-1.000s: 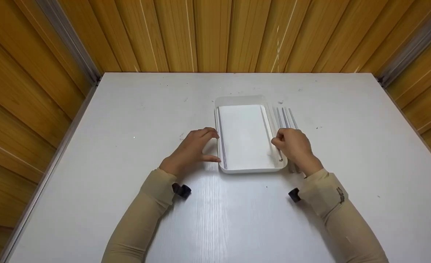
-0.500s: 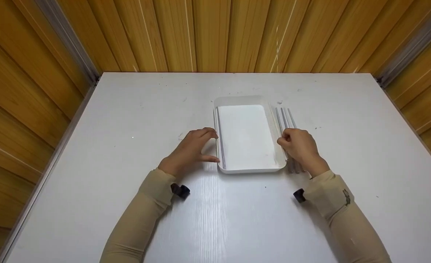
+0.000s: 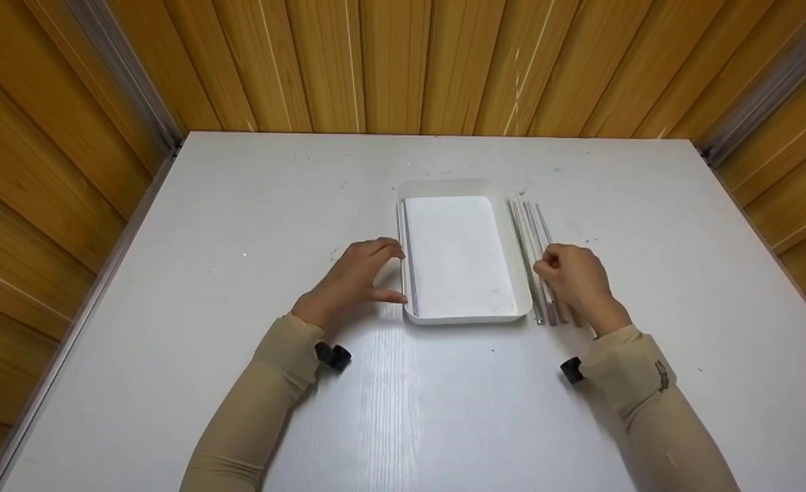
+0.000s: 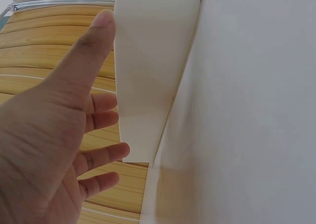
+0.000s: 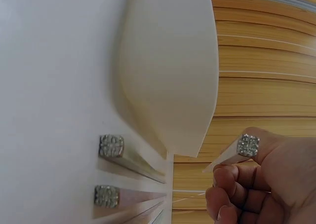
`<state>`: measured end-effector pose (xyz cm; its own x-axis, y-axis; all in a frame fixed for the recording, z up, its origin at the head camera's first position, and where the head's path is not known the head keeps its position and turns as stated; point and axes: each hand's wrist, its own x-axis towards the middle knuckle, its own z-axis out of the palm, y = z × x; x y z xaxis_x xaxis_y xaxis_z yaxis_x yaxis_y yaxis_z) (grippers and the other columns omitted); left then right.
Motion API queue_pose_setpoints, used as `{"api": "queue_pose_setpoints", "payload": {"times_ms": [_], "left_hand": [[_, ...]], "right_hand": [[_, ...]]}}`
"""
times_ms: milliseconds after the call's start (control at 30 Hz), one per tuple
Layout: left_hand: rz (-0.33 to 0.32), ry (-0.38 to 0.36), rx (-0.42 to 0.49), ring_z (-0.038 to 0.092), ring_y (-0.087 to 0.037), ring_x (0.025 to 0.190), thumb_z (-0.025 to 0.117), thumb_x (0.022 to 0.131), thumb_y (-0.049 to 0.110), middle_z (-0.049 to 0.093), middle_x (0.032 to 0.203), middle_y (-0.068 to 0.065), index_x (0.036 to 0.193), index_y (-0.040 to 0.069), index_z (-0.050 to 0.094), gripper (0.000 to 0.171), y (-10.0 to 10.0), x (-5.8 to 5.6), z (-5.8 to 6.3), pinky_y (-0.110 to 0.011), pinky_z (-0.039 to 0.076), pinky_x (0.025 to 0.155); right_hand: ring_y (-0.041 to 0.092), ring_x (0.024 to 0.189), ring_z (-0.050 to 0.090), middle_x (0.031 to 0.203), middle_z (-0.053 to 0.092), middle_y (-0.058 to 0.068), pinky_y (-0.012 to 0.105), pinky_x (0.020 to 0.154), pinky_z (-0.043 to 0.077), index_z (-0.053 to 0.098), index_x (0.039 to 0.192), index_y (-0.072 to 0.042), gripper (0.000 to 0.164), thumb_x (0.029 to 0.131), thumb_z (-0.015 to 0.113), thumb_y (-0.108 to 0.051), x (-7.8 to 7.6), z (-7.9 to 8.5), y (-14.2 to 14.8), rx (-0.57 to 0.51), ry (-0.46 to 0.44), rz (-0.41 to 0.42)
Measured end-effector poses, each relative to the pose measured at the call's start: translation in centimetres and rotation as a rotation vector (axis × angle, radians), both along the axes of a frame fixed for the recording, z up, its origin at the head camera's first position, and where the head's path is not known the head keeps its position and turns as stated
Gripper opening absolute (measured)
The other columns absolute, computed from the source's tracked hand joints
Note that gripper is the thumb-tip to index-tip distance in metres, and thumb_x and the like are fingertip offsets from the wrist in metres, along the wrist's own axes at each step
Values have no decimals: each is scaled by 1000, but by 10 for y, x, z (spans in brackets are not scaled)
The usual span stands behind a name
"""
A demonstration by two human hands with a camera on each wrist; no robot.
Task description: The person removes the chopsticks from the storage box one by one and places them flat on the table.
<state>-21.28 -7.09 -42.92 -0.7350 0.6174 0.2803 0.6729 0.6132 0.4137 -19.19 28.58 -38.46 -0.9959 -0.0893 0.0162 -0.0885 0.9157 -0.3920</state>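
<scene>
In the head view a shallow white tray (image 3: 464,318) lies on the table. Inside it, along the left wall, runs a thin purplish stick (image 3: 411,263). My left hand (image 3: 358,277) touches the tray's left rim, thumb and fingers spread apart; the left wrist view shows its fingertips at the tray's edge. Just right of the tray, my right hand (image 3: 577,277) pinches a slim chopstick-like stick (image 5: 248,146) with a square, glittering end, held above the table. Similar sticks (image 5: 111,146) lie below it, side by side; my right hand partly hides them in the head view.
The white table (image 3: 403,403) bears small marks and specks. Wood-patterned panels (image 3: 396,65) stand behind it and at both sides, with metal strips (image 3: 123,61) in the corners.
My right hand has carried the stick rightward from inside the tray, over its right rim, to above the sticks beside it. The left hand stays at the left rim.
</scene>
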Motion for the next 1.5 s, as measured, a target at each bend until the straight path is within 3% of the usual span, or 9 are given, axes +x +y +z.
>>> {"api": "queue_pose_setpoints", "payload": {"times_ms": [1067, 1500], "left_hand": [[8, -11, -13, 50, -25, 129, 78, 71, 50, 56, 134, -9, 119, 7, 57, 69, 0, 0, 1, -42, 38, 111], [-1, 4, 1, 50, -25, 128, 78, 70, 51, 56, 133, -10, 118, 7, 57, 68, 1, 0, 2, -43, 39, 110]], "right_hand": [[22, 68, 50, 73, 60, 8, 27, 58, 36, 61, 79, -5, 15, 87, 53, -15, 7, -14, 48, 18, -72, -46], [21, 64, 50, 68, 59, 7, 26, 55, 35, 59, 76, -5, 15, 85, 52, -14, 7, -19, 66, 51, -65, -16]]}}
